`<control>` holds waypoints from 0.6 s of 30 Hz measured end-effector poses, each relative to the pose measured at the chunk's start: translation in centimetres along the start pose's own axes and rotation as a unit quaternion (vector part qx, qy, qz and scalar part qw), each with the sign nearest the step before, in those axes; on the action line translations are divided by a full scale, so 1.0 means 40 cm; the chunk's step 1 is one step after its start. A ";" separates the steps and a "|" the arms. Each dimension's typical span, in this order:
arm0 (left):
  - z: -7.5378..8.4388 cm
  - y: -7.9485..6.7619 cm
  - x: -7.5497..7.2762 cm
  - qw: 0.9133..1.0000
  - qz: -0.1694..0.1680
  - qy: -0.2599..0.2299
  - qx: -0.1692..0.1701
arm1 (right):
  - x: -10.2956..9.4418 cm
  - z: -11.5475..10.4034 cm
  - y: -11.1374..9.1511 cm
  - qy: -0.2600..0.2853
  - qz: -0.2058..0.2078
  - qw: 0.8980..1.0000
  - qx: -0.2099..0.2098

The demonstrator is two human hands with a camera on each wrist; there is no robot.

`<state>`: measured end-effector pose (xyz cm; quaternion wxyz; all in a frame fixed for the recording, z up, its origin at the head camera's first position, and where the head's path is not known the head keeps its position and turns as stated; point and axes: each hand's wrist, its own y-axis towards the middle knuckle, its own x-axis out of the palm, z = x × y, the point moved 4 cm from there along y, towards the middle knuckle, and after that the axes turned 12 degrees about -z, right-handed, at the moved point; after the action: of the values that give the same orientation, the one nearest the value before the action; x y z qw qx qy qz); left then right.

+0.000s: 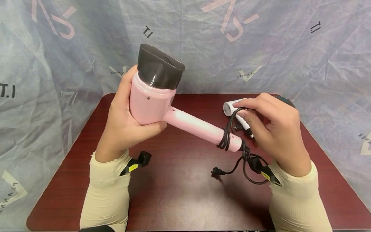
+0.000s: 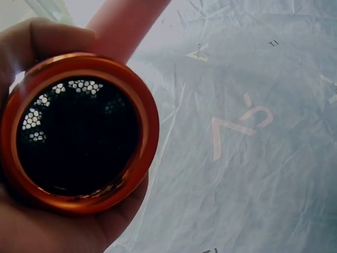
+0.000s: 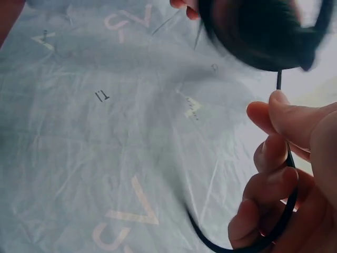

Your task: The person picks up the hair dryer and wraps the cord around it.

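Note:
My left hand (image 1: pixel 118 122) grips a pink hair dryer (image 1: pixel 192 124) round its barrel, raised over the table, with its dark nozzle (image 1: pixel 160 69) pointing up. The handle slants down to the right. In the left wrist view the dryer's rear end shows a copper-coloured ring (image 2: pixel 149 126) round a dark mesh grille. Between thumb and index finger my right hand (image 1: pixel 275 129) pinches the black power cord (image 1: pixel 229 125). Several turns of that cord circle the lower handle. Its free part hangs in a loop below, ending in a black plug (image 1: pixel 216 171).
A smaller white hair dryer (image 1: pixel 230 108) lies on the dark red table (image 1: pixel 174 193), partly behind my right hand. Beyond that hand a dark green object (image 1: pixel 285 101) shows at the table's far edge. Grey printed cloth (image 1: pixel 191 42) hangs around the table.

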<state>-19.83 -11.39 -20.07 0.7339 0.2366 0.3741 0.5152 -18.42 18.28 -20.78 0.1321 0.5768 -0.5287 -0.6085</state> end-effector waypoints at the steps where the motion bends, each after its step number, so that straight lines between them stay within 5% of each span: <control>1: 0.000 0.000 -0.001 1.000 0.000 -0.006 0.000 | 0.001 0.003 0.001 0.006 -0.001 1.000 -0.001; 18: -0.046 0.002 0.000 0.996 0.007 -0.093 0.004 | 0.061 0.063 -0.006 0.055 -0.114 0.992 0.010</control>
<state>-21.33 -11.42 -21.16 0.7611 0.2889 0.3047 0.4944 -21.16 17.73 -22.90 0.0852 0.6668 -0.4575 -0.5821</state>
